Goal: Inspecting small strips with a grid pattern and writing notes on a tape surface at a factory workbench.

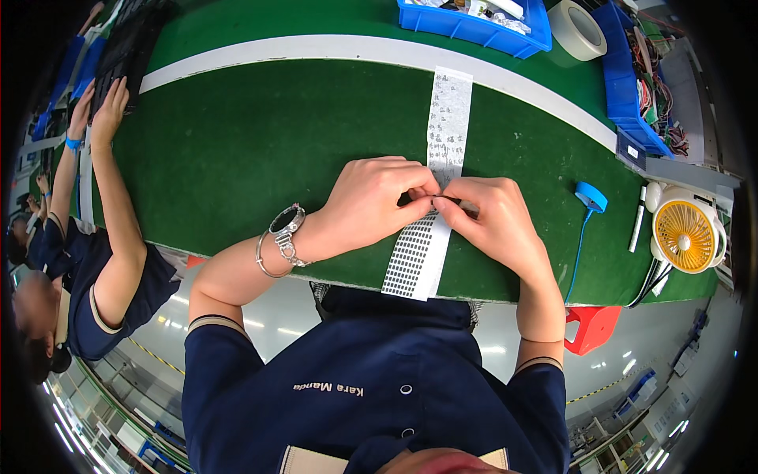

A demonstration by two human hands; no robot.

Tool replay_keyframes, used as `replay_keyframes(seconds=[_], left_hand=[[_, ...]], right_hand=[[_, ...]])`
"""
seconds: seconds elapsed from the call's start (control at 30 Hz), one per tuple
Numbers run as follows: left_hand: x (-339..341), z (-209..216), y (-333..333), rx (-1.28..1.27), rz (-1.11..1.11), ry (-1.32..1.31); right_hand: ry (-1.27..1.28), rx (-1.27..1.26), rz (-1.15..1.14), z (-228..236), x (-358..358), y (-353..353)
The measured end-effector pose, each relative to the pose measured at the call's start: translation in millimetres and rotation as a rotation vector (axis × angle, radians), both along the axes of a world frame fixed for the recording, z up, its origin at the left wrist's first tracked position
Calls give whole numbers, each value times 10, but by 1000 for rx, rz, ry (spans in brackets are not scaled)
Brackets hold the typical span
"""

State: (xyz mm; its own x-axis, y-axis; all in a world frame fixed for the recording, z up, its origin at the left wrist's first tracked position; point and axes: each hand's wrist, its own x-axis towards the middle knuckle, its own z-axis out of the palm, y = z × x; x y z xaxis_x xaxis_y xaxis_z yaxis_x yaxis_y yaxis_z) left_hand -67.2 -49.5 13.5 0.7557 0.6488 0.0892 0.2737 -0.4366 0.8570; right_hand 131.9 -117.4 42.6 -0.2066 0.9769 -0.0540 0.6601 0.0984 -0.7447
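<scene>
My left hand (374, 194) and my right hand (496, 212) meet over a strip of paper on the green mat. Thumb and forefinger of each are pinched together around something small and dark, mostly hidden by the fingertips. Below them lies a white sheet (408, 257) with rows of small black rectangular pieces, reaching the table's near edge. Beyond the fingers a long paper strip (449, 110) with handwriting runs away from me. A watch and a bangle are on my left wrist.
A blue bin (482, 30) and a tape roll (579, 31) stand at the back. On the right are a blue bin of wires (632, 87), a white pen (637, 219), a yellow fan (684, 235) and a corded blue wrist strap (590, 197). A co-worker (118, 261) works at left.
</scene>
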Motion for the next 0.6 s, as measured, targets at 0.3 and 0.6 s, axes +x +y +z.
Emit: replay_keyframes(seconds=[0.3, 0.6], left_hand=[[6, -4, -8, 155, 30, 13], [-1, 46, 24, -135, 99, -68]], right_hand=[[-77, 61, -66, -32, -50, -26], [22, 27, -207, 72, -27, -16]])
